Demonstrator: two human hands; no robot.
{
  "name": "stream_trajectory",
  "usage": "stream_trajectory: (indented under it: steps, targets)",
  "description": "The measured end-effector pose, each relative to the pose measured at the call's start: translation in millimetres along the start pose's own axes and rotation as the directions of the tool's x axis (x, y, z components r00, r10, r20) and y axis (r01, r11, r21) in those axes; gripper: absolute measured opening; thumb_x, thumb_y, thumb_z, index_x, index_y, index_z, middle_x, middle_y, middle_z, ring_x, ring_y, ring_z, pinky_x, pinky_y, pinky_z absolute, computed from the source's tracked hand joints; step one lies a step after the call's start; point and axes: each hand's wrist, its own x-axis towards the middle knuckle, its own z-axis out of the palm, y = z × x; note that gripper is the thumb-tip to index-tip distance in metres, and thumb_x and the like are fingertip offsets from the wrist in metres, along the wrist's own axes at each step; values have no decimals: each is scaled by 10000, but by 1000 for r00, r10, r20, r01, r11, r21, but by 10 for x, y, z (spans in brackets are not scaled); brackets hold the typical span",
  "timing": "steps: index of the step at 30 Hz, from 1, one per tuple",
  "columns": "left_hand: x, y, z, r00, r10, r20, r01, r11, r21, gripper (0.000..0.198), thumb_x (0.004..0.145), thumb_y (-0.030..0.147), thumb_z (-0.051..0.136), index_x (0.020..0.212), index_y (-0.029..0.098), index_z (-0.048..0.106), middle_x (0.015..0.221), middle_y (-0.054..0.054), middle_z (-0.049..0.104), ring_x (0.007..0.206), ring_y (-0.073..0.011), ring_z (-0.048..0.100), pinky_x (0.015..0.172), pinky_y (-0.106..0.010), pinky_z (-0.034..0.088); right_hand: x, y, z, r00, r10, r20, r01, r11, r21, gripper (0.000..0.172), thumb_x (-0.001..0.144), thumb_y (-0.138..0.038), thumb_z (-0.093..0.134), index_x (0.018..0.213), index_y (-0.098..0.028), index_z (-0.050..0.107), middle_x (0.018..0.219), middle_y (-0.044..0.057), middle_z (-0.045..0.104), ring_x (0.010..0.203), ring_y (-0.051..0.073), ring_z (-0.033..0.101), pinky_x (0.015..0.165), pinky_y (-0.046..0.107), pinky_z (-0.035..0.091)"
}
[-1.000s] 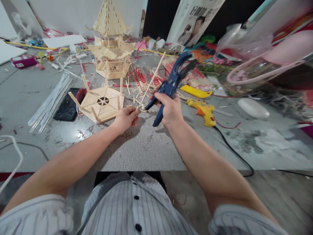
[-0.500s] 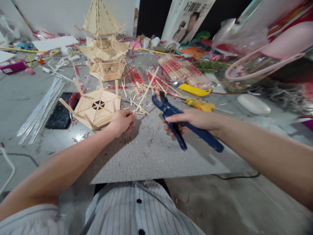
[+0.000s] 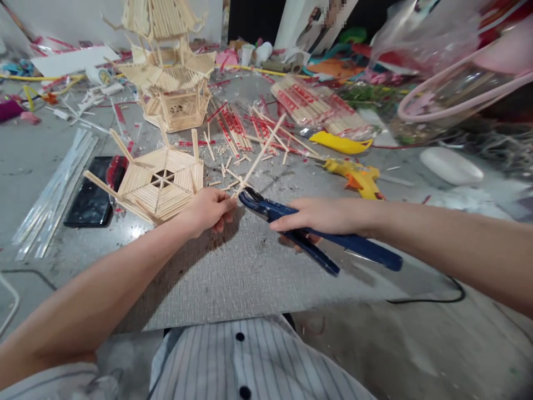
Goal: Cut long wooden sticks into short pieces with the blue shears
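Note:
My left hand (image 3: 212, 210) is closed, pinching the near end of a thin wooden stick (image 3: 264, 149) that slants up and away to the right. My right hand (image 3: 310, 218) grips a blue pipe cutter (image 3: 366, 250). The cutter's jaws (image 3: 255, 201) are at the stick, just beyond my left fingertips; whether the blade touches it I cannot tell. Beside my left hand lies a hexagonal wooden stick platform (image 3: 145, 191) with short posts standing up along its edge. Behind it rises a pagoda model (image 3: 172, 83) built of the same sticks.
Cut stick pieces (image 3: 227, 169) and red-wrapped sticks (image 3: 235, 130) litter the table (image 3: 233, 278). Wrapped stick bundles (image 3: 310, 105), a yellow-handled cutting tool (image 3: 341, 142) and a yellow glue gun (image 3: 353, 173) lie to the right. A black phone (image 3: 88, 194) and clear strips (image 3: 54, 191) lie left.
My right hand has brought the pipe cutter left to the stick, near my left fingertips. My left hand still pinches the stick. The view has shifted slightly.

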Motion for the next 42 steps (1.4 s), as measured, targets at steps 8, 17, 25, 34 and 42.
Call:
stream_trajectory:
  steps: [8,17,25,34,42]
  targets:
    - [26,-19,-32,994,49,101,-72,969,237,305,827,272,495,541,164,486,459,32,512,285,-35,376,327,-199,255,57,-62,-3,1000,-6,7,6,999,-45,277,797,-367,491,630,-148,473,588,7,529,465,65,455,448,207,333]
    - [86,-68,-11,999,13,36,-22,967,253,296,766,281,524,491,178,486,407,14,502,279,-61,397,330,-207,261,105,-109,45,1000,26,6,-26,999,21,302,796,-331,498,558,-151,454,516,-11,474,431,67,454,472,225,433]
    - [42,31,9,999,-38,31,31,979,201,288,748,200,525,468,169,464,369,29,470,269,-61,389,322,-202,259,113,-123,70,1000,17,0,-17,1000,-8,329,801,-304,474,511,-155,428,451,-19,433,392,66,431,430,216,421]
    - [33,51,10,999,-27,44,19,981,191,307,746,180,529,447,166,464,349,37,459,261,-50,395,309,-189,250,175,-55,69,999,4,-42,-6,998,-64,312,756,-331,506,507,-152,448,458,-17,441,377,57,421,412,205,426]
    - [42,27,9,999,-32,41,25,987,159,295,748,175,519,459,170,464,369,37,482,262,-47,408,312,-181,264,178,-93,95,992,12,-125,-40,973,-228,305,728,-358,501,500,-157,472,452,10,494,352,84,449,389,231,413]
